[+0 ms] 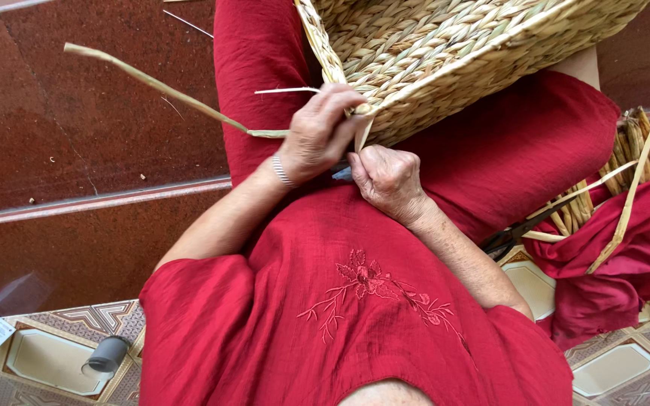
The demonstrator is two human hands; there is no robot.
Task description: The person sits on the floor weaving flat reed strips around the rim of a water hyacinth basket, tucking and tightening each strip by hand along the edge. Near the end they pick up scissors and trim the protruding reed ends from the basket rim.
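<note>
Woven straw-coloured seagrass basket, resting on lap over red trousers, rim corner toward the hands. Likely light, stiff-walled, rough. Long dried reed strand, pliable, brittle; axis runs from upper left down to the rim. Left hand: grip pinched closed on strand at rim. Right hand: closed just below, contents unclear.

left: bare red floor, open | ahead: woven basket blocks | right: reed bundle, red cloth crowd in
</note>
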